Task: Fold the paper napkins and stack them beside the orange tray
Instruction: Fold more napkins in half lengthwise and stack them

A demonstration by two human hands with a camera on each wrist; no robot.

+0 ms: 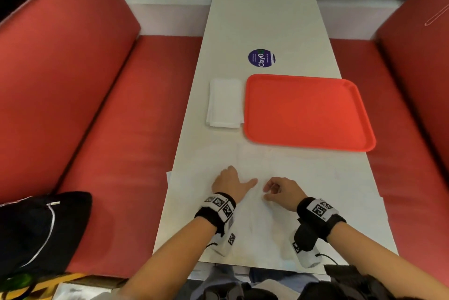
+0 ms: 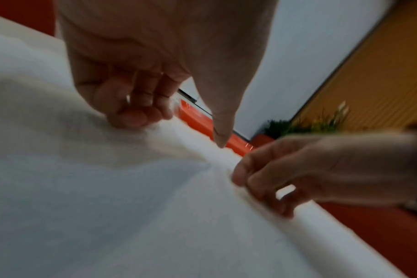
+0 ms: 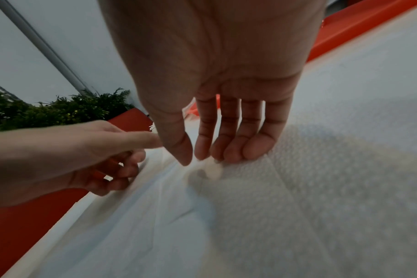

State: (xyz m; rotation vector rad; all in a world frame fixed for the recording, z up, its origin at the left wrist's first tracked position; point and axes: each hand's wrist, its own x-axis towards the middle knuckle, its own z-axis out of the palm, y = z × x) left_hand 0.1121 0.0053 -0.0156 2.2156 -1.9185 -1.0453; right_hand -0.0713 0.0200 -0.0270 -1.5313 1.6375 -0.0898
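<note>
— While I have both hands low over the near end of the tabletop [image 1: 267, 20], tell me what you make of the paper.

— An unfolded napkin [image 1: 255, 222] lies spread flat there, white on white, so its edges are hard to trace from the head view. A folded stack [image 1: 225, 102] already sits just left of the orange tray [image 1: 308, 112], touching or nearly touching its rim.

— And my fingers?

— On your left hand [image 1: 230, 184] the fingers [image 2: 136, 114] are curled down with their tips pressing the sheet, thumb stuck out straight. On your right hand [image 1: 281, 191] the thumb and fingers [image 3: 229, 148] are closing on a small raised pucker of the paper; I judge it a light pinch. It is blurred, so I can't swear to it.

— How will it handle?

— Very light, soft and limp, I think, with an embossed surface that should give some grip. It will likely tear or crumple if I pull hard, and a draught could lift it. I'd take it at a corner or edge between thumb and fingertip, keep the other hand pinning the sheet, and carry the edge over gently before creasing.
</note>
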